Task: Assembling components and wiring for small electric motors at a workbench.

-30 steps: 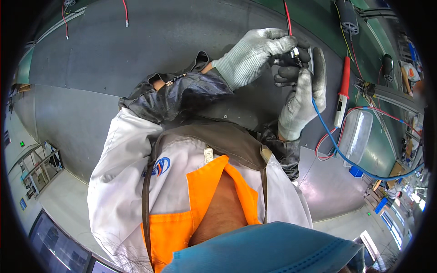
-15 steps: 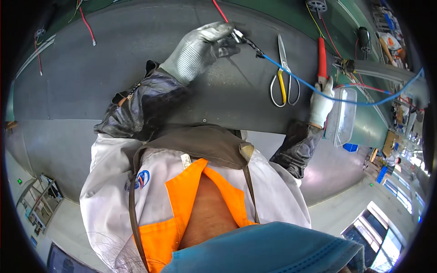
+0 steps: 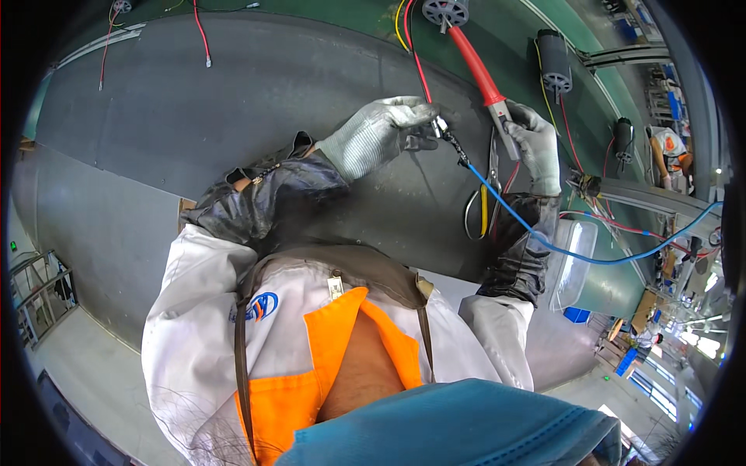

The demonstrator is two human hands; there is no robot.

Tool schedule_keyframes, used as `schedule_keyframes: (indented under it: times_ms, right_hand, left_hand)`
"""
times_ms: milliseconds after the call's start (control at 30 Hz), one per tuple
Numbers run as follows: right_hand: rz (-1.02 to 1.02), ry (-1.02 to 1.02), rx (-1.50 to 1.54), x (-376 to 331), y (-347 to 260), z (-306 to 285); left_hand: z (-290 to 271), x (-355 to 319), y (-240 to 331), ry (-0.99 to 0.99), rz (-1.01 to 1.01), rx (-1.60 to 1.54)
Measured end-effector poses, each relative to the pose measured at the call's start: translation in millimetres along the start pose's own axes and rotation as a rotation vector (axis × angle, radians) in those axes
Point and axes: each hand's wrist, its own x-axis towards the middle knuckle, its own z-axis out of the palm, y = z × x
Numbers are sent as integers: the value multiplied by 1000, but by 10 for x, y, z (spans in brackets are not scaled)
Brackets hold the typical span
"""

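My left hand [image 3: 371, 136], in a grey-palmed glove, pinches the end of a red wire [image 3: 421, 71] at its metal terminal. A black clip [image 3: 453, 145] sits at that terminal, with a blue wire [image 3: 509, 210] running from it to the far right. My gloved right hand [image 3: 533, 146] is closed around the grey grip of a red test probe [image 3: 477, 70]. The probe's tip is at the shaft end of a motor [image 3: 446, 11]; whether it touches is hard to tell. Scissors with yellow on one handle [image 3: 484, 211] lie between my hands, partly hidden by my right arm.
Black motors [image 3: 554, 62] with wires stand along the green far right edge, a smaller one [image 3: 623, 140] beyond. A clear plastic box [image 3: 573, 268] is beside my right forearm. More red wires [image 3: 202, 39] hang at the far left. Another person [image 3: 670, 151] is at the right.
My right hand has lifted the red probe up and leftward, from beside the scissors to the motor. My left hand still holds the wire end. The whole view has shifted.
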Motion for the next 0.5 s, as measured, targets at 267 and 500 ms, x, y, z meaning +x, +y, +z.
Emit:
schedule_keyframes:
  times_ms: [267, 500]
  right_hand:
    - [-30, 222, -219, -391, -219, 318]
    - [79, 661, -476, -1505, 306, -205]
  left_hand:
    - [-177, -28, -55, -119, -14, -76]
    - [-131, -48, -85, 6, -44, 8]
